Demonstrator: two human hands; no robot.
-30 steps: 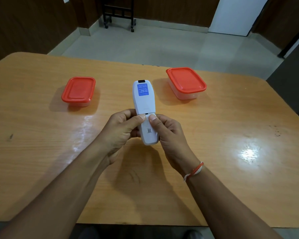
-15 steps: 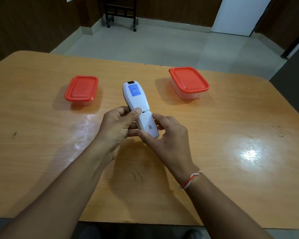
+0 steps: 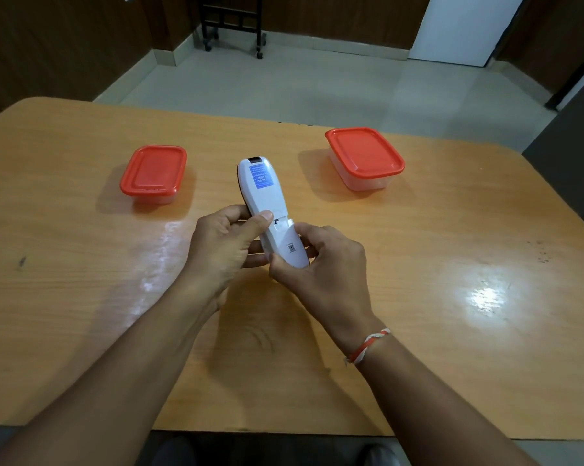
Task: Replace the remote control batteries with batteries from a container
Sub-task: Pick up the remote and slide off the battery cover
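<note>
A white remote control (image 3: 273,213) is held back-side up above the wooden counter (image 3: 452,331), between two red-lidded containers. Its middle is gripped by the left hand (image 3: 226,247), thumb laid on the back. Its near end, at the battery cover (image 3: 289,242), is clasped by the right hand (image 3: 324,264). The left container (image 3: 153,173) and right container (image 3: 364,156) are seen closed, well apart.

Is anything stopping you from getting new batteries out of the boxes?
Yes. Both boxes have their red lids shut, and both hands are busy holding the remote. The table between is bare.
</note>
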